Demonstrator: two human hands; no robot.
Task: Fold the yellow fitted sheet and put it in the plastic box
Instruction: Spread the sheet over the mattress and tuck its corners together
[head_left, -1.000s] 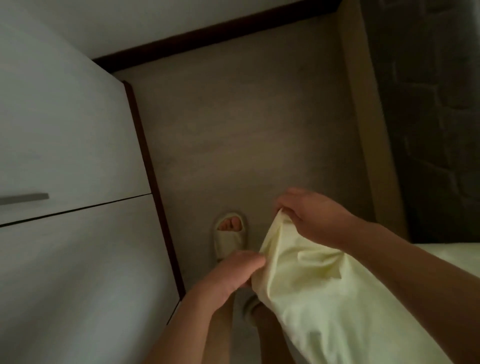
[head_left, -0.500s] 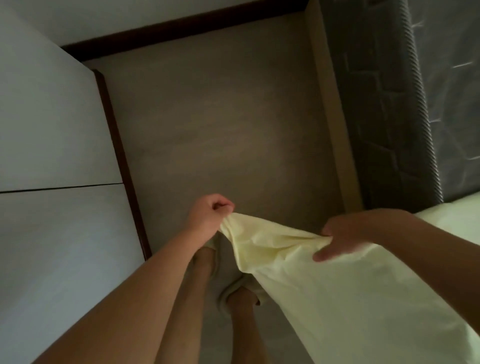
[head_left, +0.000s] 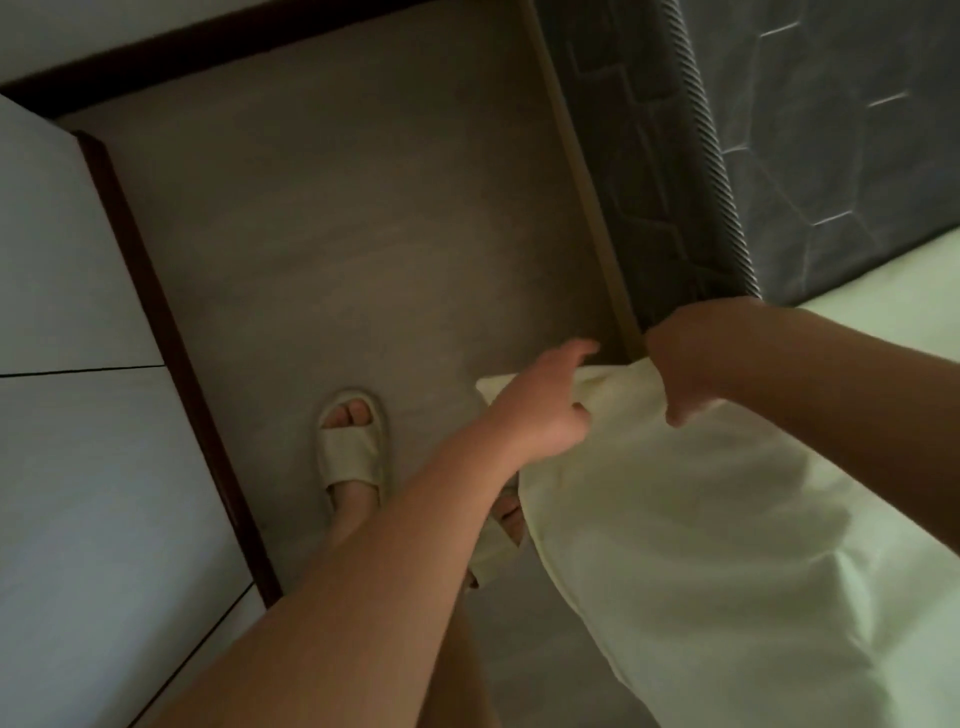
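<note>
Head view: the left hand (head_left: 540, 410), apart half a second earlier, had drawn up to the right hand (head_left: 685, 364), which pinched the yellow sheet (head_left: 675, 519) hanging off the bed (head_left: 831, 130); the left's hold was unclear. Corners seemed matched.

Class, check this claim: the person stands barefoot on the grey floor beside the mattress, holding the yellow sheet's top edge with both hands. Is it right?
Not barefoot: the head view shows pale slippers on the feet. The rest holds: the left hand and right hand hold the top edge of the yellow sheet, on the grey floor beside the mattress.
</note>
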